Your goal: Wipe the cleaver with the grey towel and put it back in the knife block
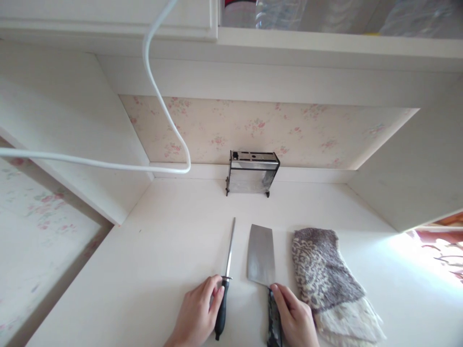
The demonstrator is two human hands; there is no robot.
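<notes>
My left hand (pixel 198 308) is closed at the guard end of a sharpening steel (pixel 229 258), thumb and fingers on its black handle. The steel's thin metal rod points away from me over the white counter. My right hand (pixel 294 315) pinches the top of the dark handle of a cleaver (pixel 261 255). Its broad rectangular blade points away from me too, to the right of the steel and apart from it. Beside my right hand lies a folded brown and cream towel (pixel 323 270).
A metal knife block (pixel 253 171) with clear sides stands against the back wall. A white cable (pixel 164 108) hangs across the upper left. Cabinets (pixel 108 21) overhang the white counter (pixel 162 231), and side panels bound it left and right.
</notes>
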